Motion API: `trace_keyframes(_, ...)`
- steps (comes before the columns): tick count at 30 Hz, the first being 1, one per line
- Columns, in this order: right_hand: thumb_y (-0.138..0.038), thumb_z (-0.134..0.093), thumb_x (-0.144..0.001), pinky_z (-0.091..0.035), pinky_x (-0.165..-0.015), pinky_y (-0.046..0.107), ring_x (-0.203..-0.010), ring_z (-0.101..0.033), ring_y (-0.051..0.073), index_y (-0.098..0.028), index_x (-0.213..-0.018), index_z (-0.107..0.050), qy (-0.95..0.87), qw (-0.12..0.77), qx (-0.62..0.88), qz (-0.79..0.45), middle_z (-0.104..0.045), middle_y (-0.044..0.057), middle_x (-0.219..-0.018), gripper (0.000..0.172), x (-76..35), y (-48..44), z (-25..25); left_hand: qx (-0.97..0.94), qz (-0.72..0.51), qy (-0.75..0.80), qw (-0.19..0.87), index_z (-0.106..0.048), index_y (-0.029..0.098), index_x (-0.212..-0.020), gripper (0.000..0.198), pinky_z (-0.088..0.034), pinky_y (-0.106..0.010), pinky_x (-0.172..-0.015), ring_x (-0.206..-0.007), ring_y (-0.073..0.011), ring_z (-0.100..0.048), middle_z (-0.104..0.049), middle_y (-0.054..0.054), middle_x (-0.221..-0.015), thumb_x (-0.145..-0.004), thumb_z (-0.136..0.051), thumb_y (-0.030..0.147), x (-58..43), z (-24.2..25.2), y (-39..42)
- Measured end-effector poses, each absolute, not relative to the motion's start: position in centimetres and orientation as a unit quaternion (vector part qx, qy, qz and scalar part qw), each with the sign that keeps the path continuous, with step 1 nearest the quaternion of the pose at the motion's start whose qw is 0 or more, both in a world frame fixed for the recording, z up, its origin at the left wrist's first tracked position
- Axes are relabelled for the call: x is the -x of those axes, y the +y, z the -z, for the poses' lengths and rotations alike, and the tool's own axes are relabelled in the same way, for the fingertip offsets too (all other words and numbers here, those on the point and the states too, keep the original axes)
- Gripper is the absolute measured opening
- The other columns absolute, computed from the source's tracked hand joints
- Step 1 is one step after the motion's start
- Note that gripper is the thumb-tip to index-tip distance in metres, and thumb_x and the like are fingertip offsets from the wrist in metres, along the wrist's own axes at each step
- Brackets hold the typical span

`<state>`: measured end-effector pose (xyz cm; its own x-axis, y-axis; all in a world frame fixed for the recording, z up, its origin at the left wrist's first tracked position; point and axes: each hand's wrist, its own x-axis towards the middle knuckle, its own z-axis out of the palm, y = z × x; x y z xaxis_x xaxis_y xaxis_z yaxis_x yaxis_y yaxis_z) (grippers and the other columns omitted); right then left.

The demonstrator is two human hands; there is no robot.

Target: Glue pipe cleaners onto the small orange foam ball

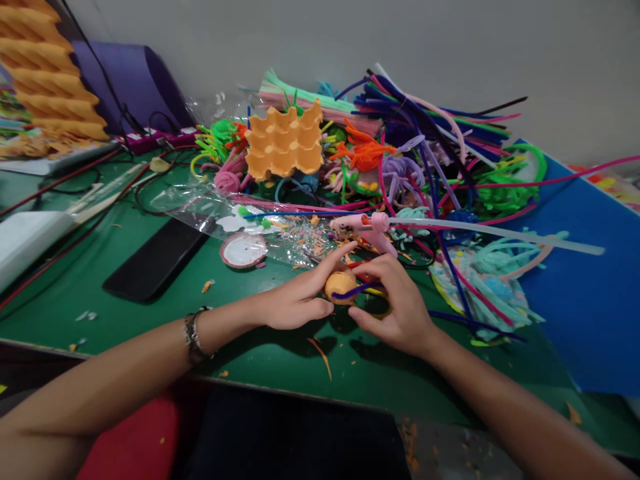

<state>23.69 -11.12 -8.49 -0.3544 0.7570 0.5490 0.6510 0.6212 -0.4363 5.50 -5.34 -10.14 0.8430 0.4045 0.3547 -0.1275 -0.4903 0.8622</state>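
Observation:
An orange egg-carton cup (339, 285) sits between my hands above the front part of the table. My left hand (300, 299) closes around its left side, index finger over the top and thumb below. A dark purple pipe cleaner (356, 291) crosses the front of the cup and runs into my right hand (397, 310), whose fingers curl around it. Red and yellow pipe cleaners show under the right fingers; how they are attached is hidden. Just beyond my hands lies a pink glue gun (373, 229) with a long translucent glue stick (500, 235).
Behind is a heap of coloured pipe cleaners (400, 167) with an orange egg-carton piece (285, 141) on it. A black phone (159, 260), a round white lid (244, 250) and plastic wrap lie leftward. A blue board (585, 287) covers the right. Scraps dot the green table (280, 360).

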Motion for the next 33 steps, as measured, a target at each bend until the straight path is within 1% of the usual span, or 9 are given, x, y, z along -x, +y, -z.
trace_keyframes(5,-0.040,-0.056,-0.077,-0.049,-0.069,0.034,-0.084,-0.053,0.019,-0.021,-0.103,-0.047,-0.834,0.334,0.435,-0.060,-0.048,0.006,-0.093,0.034,-23.7,-11.0,9.0,-0.827,-0.242,0.096,0.499,-0.001,0.021,-0.140,0.080,-0.015,-0.047,-0.108,-0.133,-0.0305,-0.016,-0.005,-0.008,-0.149,-0.072,-0.043,0.019,-5.3,9.7,-5.6)
trace_keyframes(10,-0.037,-0.052,-0.081,-0.050,-0.068,0.031,-0.082,-0.054,0.017,-0.022,-0.105,-0.048,-0.842,0.334,0.423,-0.033,-0.047,0.005,-0.091,0.028,-23.8,-11.0,9.1,-0.830,-0.217,0.108,0.502,0.000,0.018,-0.140,0.082,-0.011,-0.047,-0.109,-0.135,-0.0300,-0.008,-0.003,-0.011,-0.149,-0.071,-0.044,0.018,-5.2,9.0,-5.9)
trace_keyframes(12,-0.036,-0.051,-0.081,-0.050,-0.067,0.030,-0.080,-0.054,0.017,-0.022,-0.104,-0.048,-0.842,0.336,0.421,-0.021,-0.047,0.005,-0.090,0.027,-23.7,-11.0,9.0,-0.822,-0.214,0.108,0.516,-0.001,0.016,-0.140,0.081,-0.015,-0.047,-0.108,-0.134,-0.0302,-0.012,-0.007,-0.014,-0.148,-0.071,-0.045,0.019,-5.2,8.9,-5.9)
trace_keyframes(14,-0.034,-0.051,-0.082,-0.050,-0.065,0.029,-0.078,-0.055,0.016,-0.021,-0.104,-0.048,-0.841,0.339,0.421,-0.010,-0.048,0.005,-0.089,0.026,-23.7,-11.1,8.9,-0.806,-0.222,0.106,0.538,-0.002,0.015,-0.139,0.080,-0.022,-0.046,-0.105,-0.130,-0.0296,-0.024,-0.019,-0.016,-0.144,-0.072,-0.045,0.021,-5.3,8.9,-5.8)
trace_keyframes(18,-0.032,-0.051,-0.082,-0.049,-0.066,0.027,-0.078,-0.056,0.016,-0.021,-0.104,-0.049,-0.836,0.344,0.427,-0.003,-0.050,0.005,-0.089,0.025,-23.9,-11.1,8.8,-0.758,-0.296,0.143,0.564,-0.020,0.015,-0.135,0.066,-0.043,-0.039,-0.084,-0.098,-0.0227,-0.052,-0.047,-0.015,-0.121,-0.075,-0.044,0.029,-5.4,8.8,-5.4)
trace_keyframes(20,-0.033,-0.051,-0.082,-0.049,-0.067,0.026,-0.081,-0.056,0.016,-0.022,-0.104,-0.049,-0.829,0.343,0.440,0.007,-0.051,0.005,-0.090,0.025,-24.1,-11.0,9.0,-0.741,-0.362,0.180,0.536,-0.040,0.016,-0.123,0.048,-0.045,-0.033,-0.074,-0.082,-0.0174,-0.053,-0.053,-0.011,-0.109,-0.076,-0.043,0.028,-5.5,8.8,-5.1)
trace_keyframes(22,-0.036,-0.050,-0.082,-0.049,-0.068,0.026,-0.083,-0.056,0.017,-0.023,-0.104,-0.049,-0.823,0.348,0.447,0.018,-0.051,0.004,-0.090,0.025,-24.4,-10.8,9.2,-0.735,-0.426,0.216,0.480,-0.056,0.016,-0.100,0.027,-0.043,-0.029,-0.069,-0.077,-0.0149,-0.052,-0.056,-0.007,-0.095,-0.076,-0.044,0.022,-5.4,8.7,-4.7)
trace_keyframes(25,-0.038,-0.049,-0.082,-0.048,-0.068,0.026,-0.084,-0.057,0.017,-0.024,-0.105,-0.050,-0.825,0.351,0.442,0.021,-0.053,0.004,-0.090,0.026,-24.6,-10.5,9.5,-0.743,-0.459,0.236,0.426,-0.061,0.016,-0.073,0.017,-0.042,-0.026,-0.066,-0.075,-0.0136,-0.052,-0.057,-0.004,-0.079,-0.076,-0.045,0.015,-5.4,8.4,-4.3)
trace_keyframes(33,-0.038,-0.048,-0.082,-0.050,-0.068,0.030,-0.085,-0.057,0.020,-0.026,-0.102,-0.050,-0.803,0.365,0.472,-0.006,-0.053,0.005,-0.090,0.023,-24.1,-10.9,9.4,-0.730,-0.424,0.264,0.466,-0.066,0.015,-0.072,0.010,-0.039,-0.023,-0.057,-0.066,-0.0119,-0.050,-0.059,-0.003,-0.073,-0.075,-0.057,0.017,-5.3,8.2,-4.0)
